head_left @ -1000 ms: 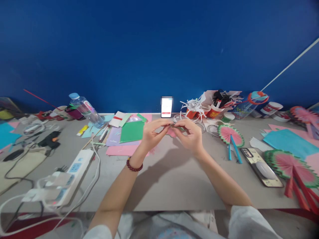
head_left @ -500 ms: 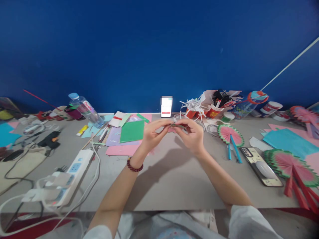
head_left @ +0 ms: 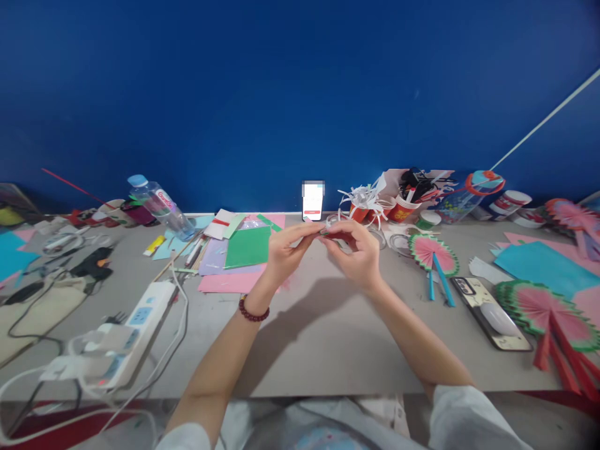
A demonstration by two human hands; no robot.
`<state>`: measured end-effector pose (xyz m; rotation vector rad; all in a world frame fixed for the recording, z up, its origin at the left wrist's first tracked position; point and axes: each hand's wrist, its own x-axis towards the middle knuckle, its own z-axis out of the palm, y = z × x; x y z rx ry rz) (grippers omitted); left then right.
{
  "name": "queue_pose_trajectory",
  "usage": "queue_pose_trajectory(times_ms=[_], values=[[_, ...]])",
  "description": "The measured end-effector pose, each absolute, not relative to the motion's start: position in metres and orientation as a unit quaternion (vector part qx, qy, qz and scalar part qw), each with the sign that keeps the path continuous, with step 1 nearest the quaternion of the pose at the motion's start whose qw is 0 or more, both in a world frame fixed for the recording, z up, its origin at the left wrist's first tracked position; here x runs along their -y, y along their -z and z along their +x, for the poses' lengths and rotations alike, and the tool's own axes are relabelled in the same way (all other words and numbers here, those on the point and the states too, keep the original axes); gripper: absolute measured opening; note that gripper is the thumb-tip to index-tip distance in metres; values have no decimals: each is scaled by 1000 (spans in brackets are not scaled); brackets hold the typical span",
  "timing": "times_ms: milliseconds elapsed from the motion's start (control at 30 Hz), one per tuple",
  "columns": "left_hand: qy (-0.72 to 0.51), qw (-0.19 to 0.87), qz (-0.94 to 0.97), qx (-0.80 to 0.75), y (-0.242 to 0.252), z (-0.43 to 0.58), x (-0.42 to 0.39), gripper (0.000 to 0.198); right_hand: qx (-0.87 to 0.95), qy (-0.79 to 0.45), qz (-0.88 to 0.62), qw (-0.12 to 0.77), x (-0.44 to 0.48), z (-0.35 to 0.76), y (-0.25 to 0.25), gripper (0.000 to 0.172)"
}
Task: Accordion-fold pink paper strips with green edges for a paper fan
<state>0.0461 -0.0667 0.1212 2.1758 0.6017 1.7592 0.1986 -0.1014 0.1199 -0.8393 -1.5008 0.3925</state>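
Observation:
My left hand [head_left: 287, 252] and my right hand [head_left: 357, 255] meet above the middle of the grey table [head_left: 309, 337]. Both pinch a small folded paper piece [head_left: 327, 233] with pink and green in it, held between the fingertips. The piece is mostly hidden by my fingers. A dark red bead bracelet [head_left: 252, 310] sits on my left wrist. A stack of green, pink and lilac paper sheets [head_left: 239, 256] lies just left of my hands.
A phone [head_left: 313, 201] leans on the blue wall. Red cups of paper strips [head_left: 370, 206] stand behind my hands. Finished paper fans [head_left: 434, 253] and another phone with a mouse on it [head_left: 492, 312] lie right. A power strip [head_left: 135, 319], glue gun [head_left: 91, 262] and water bottle [head_left: 162, 206] lie left.
Both hands have risen a little with the paper piece and the fingers have shifted on it. Nothing else on the table has moved.

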Motion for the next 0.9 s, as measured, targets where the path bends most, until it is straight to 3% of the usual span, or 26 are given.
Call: queue_pose_trajectory(times_ms=[367,700,900], values=[[-605,140,752,-222,-118,45,65,21,653,-201,-364,633,103,198,-121,14],[-592,183,749,-235,-113,48,63,17,618,-347,-359,608,83,213,-115,20],[-582,196,752,-239,-110,50,62,18,660,-293,-340,602,79,219,-114,15]])
